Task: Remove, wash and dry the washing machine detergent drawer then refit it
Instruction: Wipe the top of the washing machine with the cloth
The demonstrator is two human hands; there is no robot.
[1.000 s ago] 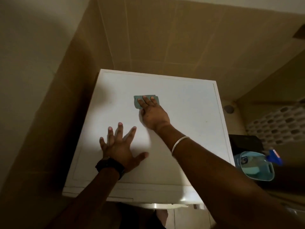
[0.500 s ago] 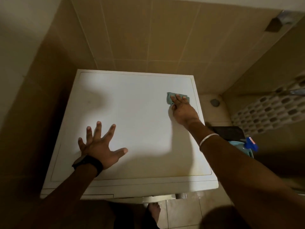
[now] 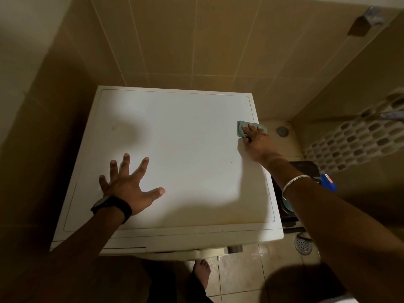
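Note:
I look down on the white top of the washing machine (image 3: 185,149). My left hand (image 3: 129,184) lies flat on it with fingers spread, near the front left. My right hand (image 3: 259,143) presses a small teal cloth (image 3: 241,127) onto the top at its right edge, with the fingers lying over the cloth. At the machine's front left the edge of the detergent drawer front (image 3: 124,250) shows as an outlined panel, closed flush with the face.
Tan tiled walls close in behind and on both sides. To the right of the machine are a floor drain (image 3: 282,130), a dark object with a blue-capped bottle (image 3: 328,182), and a second drain (image 3: 302,244). My bare foot (image 3: 202,273) stands on wet floor tiles.
My right hand has slid the cloth from the middle of the machine top out to its right edge. My left hand has stayed flat in place.

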